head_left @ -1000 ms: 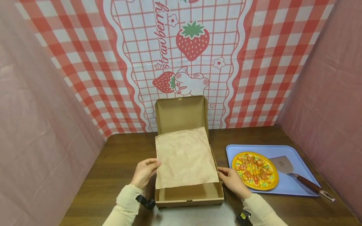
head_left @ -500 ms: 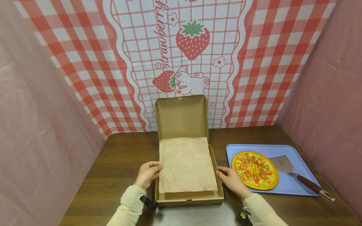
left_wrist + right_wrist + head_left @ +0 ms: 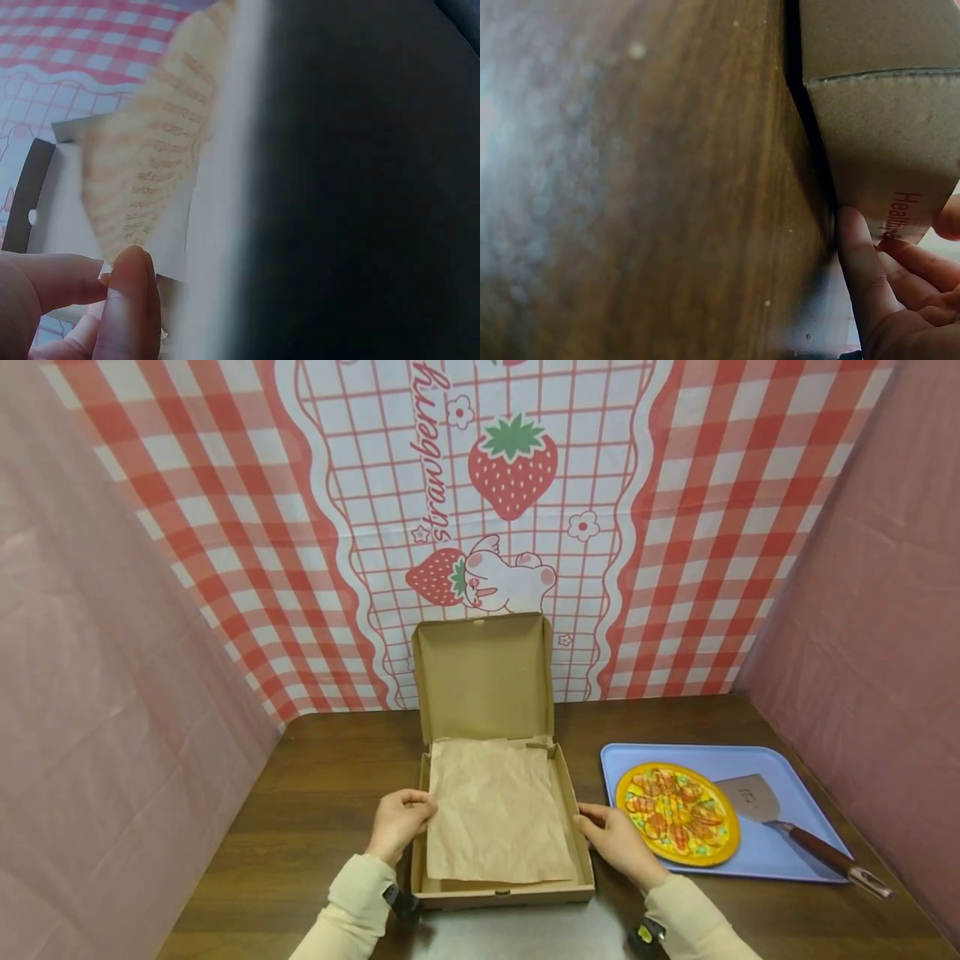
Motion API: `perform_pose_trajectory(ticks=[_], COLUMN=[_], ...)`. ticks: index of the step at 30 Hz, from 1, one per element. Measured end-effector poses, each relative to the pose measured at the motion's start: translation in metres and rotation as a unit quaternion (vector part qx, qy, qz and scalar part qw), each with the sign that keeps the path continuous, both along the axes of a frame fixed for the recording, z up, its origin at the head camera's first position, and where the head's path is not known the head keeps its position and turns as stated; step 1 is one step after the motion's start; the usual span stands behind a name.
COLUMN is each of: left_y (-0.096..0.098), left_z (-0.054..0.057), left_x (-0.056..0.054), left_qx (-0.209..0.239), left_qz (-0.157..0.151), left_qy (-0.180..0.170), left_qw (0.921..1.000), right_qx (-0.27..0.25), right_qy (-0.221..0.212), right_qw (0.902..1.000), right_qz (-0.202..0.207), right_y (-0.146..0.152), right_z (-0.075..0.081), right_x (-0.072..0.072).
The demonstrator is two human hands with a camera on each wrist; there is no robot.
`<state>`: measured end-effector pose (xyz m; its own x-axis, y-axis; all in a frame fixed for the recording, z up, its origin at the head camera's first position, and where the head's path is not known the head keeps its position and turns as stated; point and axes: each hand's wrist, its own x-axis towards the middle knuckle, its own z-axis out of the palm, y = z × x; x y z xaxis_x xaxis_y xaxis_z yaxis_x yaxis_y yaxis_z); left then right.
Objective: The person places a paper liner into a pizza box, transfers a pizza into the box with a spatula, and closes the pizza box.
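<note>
An open cardboard pizza box point(image 3: 504, 893) stands upright-lidded in the middle of the table. Over its base lies a sheet of brown paper point(image 3: 498, 810), its near edge a little short of the front wall. My left hand point(image 3: 401, 822) pinches the left edge of this sheet between thumb and finger. The left wrist view shows printed lettering on the paper point(image 3: 161, 142) above the fingertips. At the box's right wall my right hand point(image 3: 615, 839) holds the side, one finger point(image 3: 855, 229) low on the outside and another at the rim.
On the right a blue tray point(image 3: 787, 756) bears a pizza point(image 3: 678, 814) with a yellow crust and a pizza server point(image 3: 750, 797). The server's brown handle point(image 3: 817, 852) sticks out past the tray's edge. A strawberry-print cloth point(image 3: 510, 527) hangs behind the table point(image 3: 322, 793).
The paper sheet has come down from a tilt above the box to lie in its base. My left hand has moved slightly right and down with it. The right hand keeps its place.
</note>
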<state>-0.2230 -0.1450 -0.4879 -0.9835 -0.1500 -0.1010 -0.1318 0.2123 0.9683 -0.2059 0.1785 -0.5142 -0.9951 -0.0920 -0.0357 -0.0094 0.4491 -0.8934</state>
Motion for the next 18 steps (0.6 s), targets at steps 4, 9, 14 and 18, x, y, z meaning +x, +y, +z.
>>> perform_pose_trajectory(ticks=[4,9,14,18], left_y=[0.0016,0.003,0.0033,0.0042], left_z=[-0.0005,0.0014,0.0044,0.0048], left_x=[0.0004,0.002,0.0037,0.0047], left_qx=[-0.04,-0.087,-0.159,-0.222], left_qz=[0.0,0.001,-0.004,-0.014], left_qy=[0.016,0.021,0.032,0.055], left_qw=[0.9991,0.9959,0.9867,0.9734], right_qx=[0.001,0.0,-0.001,0.004], right_qy=[0.001,-0.002,-0.006,-0.009], right_qw=[1.0,1.0,1.0,0.9999], right_qz=[0.0,-0.002,-0.003,-0.008], right_y=[-0.0007,-0.0011,-0.0009,-0.0006], right_z=[-0.0008,-0.0014,-0.0018,-0.0024], right_x=[-0.0004,-0.0006,-0.0008,-0.0015])
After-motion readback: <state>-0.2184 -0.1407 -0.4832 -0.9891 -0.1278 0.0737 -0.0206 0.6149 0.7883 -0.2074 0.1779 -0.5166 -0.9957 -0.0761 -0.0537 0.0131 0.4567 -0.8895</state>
